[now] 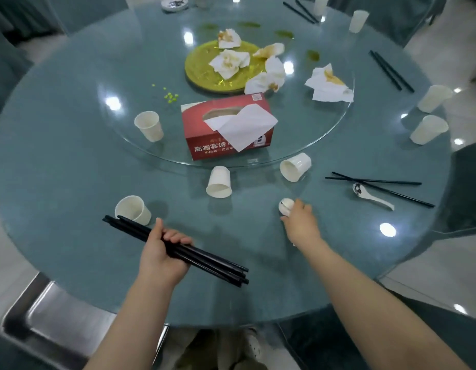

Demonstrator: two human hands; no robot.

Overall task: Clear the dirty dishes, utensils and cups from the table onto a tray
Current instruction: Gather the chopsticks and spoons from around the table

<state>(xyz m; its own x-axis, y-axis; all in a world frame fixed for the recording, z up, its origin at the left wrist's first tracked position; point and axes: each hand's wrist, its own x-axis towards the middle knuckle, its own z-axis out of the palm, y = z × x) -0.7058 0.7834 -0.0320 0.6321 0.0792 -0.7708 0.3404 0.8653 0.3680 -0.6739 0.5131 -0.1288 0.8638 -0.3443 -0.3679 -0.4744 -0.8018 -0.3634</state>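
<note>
Black chopsticks [178, 249], a whole bundle of them, sit in the left hand [162, 252], fingers [178, 237] curled tight round the middle of the sticks, tips poking out either side above the near edge of the counter [57, 182]. Over to the right hand [301, 222], and it's down on a white spoon [285, 206] lying on the glass, fingers bent over the handle, gripping it, the bowl showing just beyond the knuckles.

Paper cups all around: one upright [134, 209] just beyond the chopstick tips, one tipped over [219, 182] at the rim of the glass turntable [124, 76], another on its side [295, 166] beyond the right hand. A second white spoon [370, 196] lies to the right, touching a crossed pair of black chopsticks [378, 185].

On the turntable, a red tissue box [204, 134] with a sheet pulled out, an upright cup [148, 126] to its left, and a gold plate [202, 68] strewn with stained napkins [228, 62]. Two more cups [429, 129] lie at the far right edge, more chopsticks [391, 72] beyond.
</note>
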